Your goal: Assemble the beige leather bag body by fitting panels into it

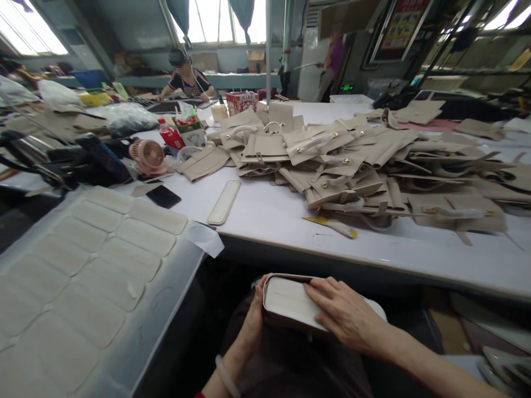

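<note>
A cream oblong bag panel (290, 301) with a dark edge lies on my lap, below the table edge. My left hand (254, 320) grips its left end from underneath. My right hand (342, 315) lies flat on top of the panel, fingers spread and pressing it down. A pale bangle sits on my left wrist.
The white table (269, 221) carries a big pile of beige bag parts (352, 160), one long cream strip (224, 202), a yellow-handled tool (332, 224), a pink fan (148, 156) and a black phone (163, 196). Rows of cream panels (95, 260) cover a board at left. A person works at the far table.
</note>
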The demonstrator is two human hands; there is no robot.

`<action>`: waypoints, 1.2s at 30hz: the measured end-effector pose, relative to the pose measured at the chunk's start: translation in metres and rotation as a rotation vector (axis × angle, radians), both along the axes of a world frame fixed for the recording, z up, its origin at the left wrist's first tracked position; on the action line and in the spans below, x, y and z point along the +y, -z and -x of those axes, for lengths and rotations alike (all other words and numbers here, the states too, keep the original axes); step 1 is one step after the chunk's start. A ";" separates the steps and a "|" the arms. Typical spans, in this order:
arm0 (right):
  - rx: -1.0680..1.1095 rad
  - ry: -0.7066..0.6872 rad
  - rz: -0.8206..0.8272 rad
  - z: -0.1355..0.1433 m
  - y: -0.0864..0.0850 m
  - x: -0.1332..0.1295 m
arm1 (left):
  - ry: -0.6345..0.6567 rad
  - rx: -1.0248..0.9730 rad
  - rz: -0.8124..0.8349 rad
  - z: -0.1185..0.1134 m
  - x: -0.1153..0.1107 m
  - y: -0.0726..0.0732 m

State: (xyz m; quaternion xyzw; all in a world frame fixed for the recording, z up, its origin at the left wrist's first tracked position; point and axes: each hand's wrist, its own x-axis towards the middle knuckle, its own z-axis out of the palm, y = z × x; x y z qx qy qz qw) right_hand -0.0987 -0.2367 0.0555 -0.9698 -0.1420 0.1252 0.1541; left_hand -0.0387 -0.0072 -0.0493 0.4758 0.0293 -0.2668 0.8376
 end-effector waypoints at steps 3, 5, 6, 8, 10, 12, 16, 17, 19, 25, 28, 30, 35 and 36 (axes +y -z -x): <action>-0.089 0.033 -0.075 -0.001 0.002 0.013 | -0.003 0.017 0.010 0.000 -0.001 0.000; -0.109 0.041 -0.157 -0.005 0.001 0.022 | 0.010 0.016 0.003 0.000 0.000 -0.001; -0.113 0.041 -0.202 -0.008 0.001 0.026 | 0.020 0.011 -0.005 -0.001 0.001 -0.002; -0.121 0.040 -0.268 -0.015 0.004 0.033 | 0.026 0.010 -0.012 -0.003 0.002 -0.001; -0.115 0.054 -0.300 -0.021 0.008 0.037 | 0.024 0.017 -0.003 -0.005 0.003 0.003; -0.095 0.058 -0.317 -0.025 0.013 0.041 | 0.021 0.023 0.015 -0.006 0.002 0.008; -0.092 0.099 -0.362 -0.023 0.020 0.049 | 0.023 0.020 0.052 -0.007 0.002 0.020; -0.090 0.117 -0.374 -0.021 0.021 0.050 | 0.024 0.021 0.062 -0.007 0.002 0.023; -0.087 0.157 -0.394 -0.019 0.023 0.054 | 0.035 0.015 0.068 -0.007 0.004 0.025; -0.091 0.216 -0.402 -0.016 0.026 0.058 | 0.135 0.031 0.015 -0.019 0.015 0.006; -0.086 0.211 -0.393 -0.015 0.026 0.058 | 0.243 0.106 -0.012 -0.029 0.022 -0.015; -0.080 0.214 -0.392 -0.014 0.025 0.058 | 0.314 0.143 -0.036 -0.035 0.025 -0.026; -0.067 0.208 -0.400 -0.013 0.025 0.058 | 0.368 0.171 -0.081 -0.040 0.025 -0.038; -0.064 0.205 -0.402 -0.013 0.025 0.058 | 0.369 0.164 -0.086 -0.040 0.024 -0.038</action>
